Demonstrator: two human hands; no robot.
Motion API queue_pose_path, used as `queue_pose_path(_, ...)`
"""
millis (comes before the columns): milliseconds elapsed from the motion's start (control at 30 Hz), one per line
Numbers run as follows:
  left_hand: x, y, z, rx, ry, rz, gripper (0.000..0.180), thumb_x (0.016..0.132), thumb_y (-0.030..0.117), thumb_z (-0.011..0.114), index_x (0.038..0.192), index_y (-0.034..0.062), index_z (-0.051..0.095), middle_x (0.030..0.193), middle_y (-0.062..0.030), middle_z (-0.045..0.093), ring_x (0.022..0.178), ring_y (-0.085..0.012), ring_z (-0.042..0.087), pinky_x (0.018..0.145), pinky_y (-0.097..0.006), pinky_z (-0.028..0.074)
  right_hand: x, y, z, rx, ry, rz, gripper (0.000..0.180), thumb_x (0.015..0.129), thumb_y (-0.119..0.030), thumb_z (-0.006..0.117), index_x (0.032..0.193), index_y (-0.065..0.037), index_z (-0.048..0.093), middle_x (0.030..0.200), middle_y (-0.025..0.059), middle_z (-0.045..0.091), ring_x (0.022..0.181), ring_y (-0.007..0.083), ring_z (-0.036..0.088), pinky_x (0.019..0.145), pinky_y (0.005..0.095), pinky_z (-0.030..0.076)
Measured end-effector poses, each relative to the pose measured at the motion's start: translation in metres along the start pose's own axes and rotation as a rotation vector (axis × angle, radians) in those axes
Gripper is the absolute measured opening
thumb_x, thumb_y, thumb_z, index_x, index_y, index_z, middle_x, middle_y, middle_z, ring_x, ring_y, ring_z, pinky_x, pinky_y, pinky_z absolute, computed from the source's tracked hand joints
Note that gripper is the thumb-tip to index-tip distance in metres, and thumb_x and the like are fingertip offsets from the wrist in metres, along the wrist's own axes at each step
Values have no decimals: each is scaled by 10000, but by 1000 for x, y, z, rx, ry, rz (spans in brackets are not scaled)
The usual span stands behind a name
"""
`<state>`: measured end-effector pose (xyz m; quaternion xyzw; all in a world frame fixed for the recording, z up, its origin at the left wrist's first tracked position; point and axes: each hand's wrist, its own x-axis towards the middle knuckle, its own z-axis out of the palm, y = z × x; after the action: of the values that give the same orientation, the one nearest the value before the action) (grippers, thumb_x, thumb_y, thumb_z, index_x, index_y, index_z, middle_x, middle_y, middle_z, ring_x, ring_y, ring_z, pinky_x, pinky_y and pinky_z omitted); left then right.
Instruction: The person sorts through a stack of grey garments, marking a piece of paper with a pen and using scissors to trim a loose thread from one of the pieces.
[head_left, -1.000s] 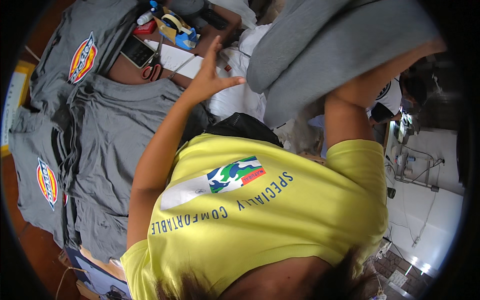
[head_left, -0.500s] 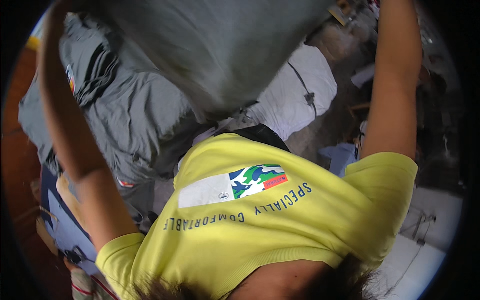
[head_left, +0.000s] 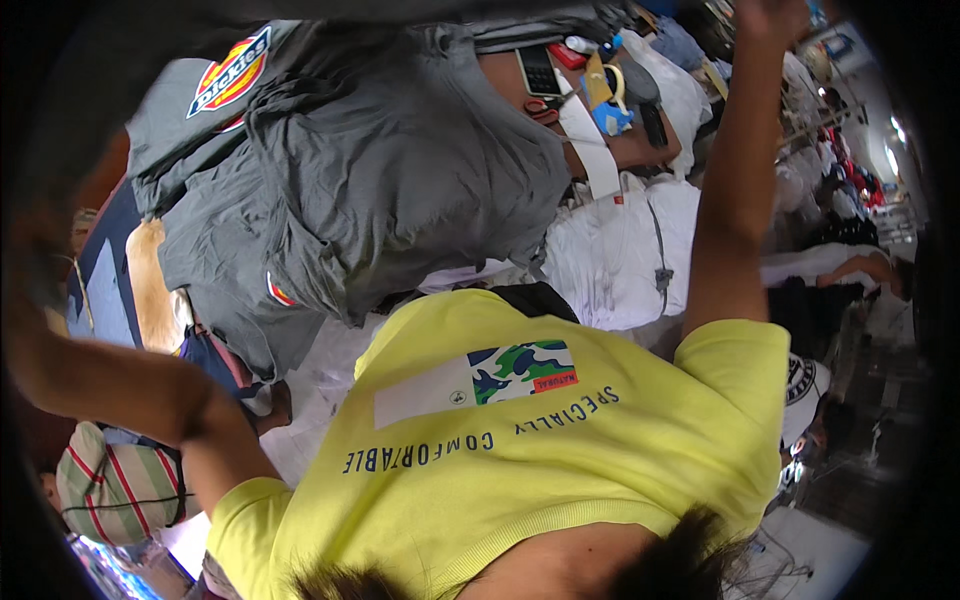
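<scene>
Both arms are up. The right hand [head_left: 765, 15] sits at the very top edge, far right, cut off by the rim, so whether it is clenched or spread cannot be told. The left hand is lost in the dark blur at the left rim, and its grip cannot be told either; only the left forearm [head_left: 90, 375] shows, running in from the near left. A band of grey cloth [head_left: 330, 10] stretches across the top edge between the two arms, blurred, and where it meets either hand is hidden.

Below it, on the far side, grey shirts [head_left: 400, 170] lie heaped on a table; at least two can be counted, one showing a bright colourful badge [head_left: 232, 72] at the far left. To the far right of the heap lie one pair of red-handled scissors [head_left: 543, 108], one dark phone [head_left: 540, 70] and one tape dispenser [head_left: 608, 95]. Right of centre sits one white bundle of fabric [head_left: 620, 250]. The person's own yellow shirt [head_left: 560, 450] fills the near middle. One striped bag [head_left: 110, 490] rests at the near left.
</scene>
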<state>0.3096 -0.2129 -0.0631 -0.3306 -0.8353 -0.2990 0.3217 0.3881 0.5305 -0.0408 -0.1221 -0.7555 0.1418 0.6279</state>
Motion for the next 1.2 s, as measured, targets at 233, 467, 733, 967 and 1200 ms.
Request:
queue_pose_path(233, -97, 3, 93, -633, -1265, -397, 525, 640, 215, 752, 1088, 20, 560, 991, -98, 600, 857, -191, 570, 747, -316, 450, -243, -72, -47, 1271, -1430, 367, 391, 730, -304, 685, 963, -3, 598, 801, 81, 608, 744, 140, 592, 634, 250, 461)
queue_pose_path(467, -107, -85, 223, -479, -560, -753, 459, 760, 275, 664, 1124, 19, 548, 1058, -108, 587, 960, -197, 560, 802, -314, 448, -286, -84, 101, 599, -1307, 774, 406, 778, -239, 669, 1084, -3, 545, 942, 54, 584, 833, 95, 549, 748, 224, 446)
queue_pose_path(733, -45, -84, 395, 58, -246, -435, 436, 739, 238, 652, 1157, 172, 544, 1271, -142, 429, 1160, -350, 396, 938, -412, 357, -345, -89, 273, 374, -931, 225, 665, 633, -294, 745, 1219, -125, 480, 1236, 145, 473, 1133, 310, 452, 947, 381, 360)
queue_pose_path(967, -82, -71, 430, 465, -310, -343, 411, 835, 344, 514, 1227, 225, 484, 1378, -97, 320, 1275, -338, 253, 1025, -428, 225, -403, -88, 261, 253, -876, -88, 373, 704, -176, 656, 1050, -106, 535, 1119, 58, 514, 1085, 261, 454, 1000, 456, 245)
queue_pose_path(1200, -77, -67, 433, 468, -265, -337, 400, 832, 340, 524, 1203, 194, 495, 1349, -76, 365, 1260, -310, 290, 1009, -421, 247, -388, -95, 213, 306, -888, -525, 228, 624, -80, 636, 829, -128, 551, 930, -8, 542, 982, 192, 484, 953, 438, 274)
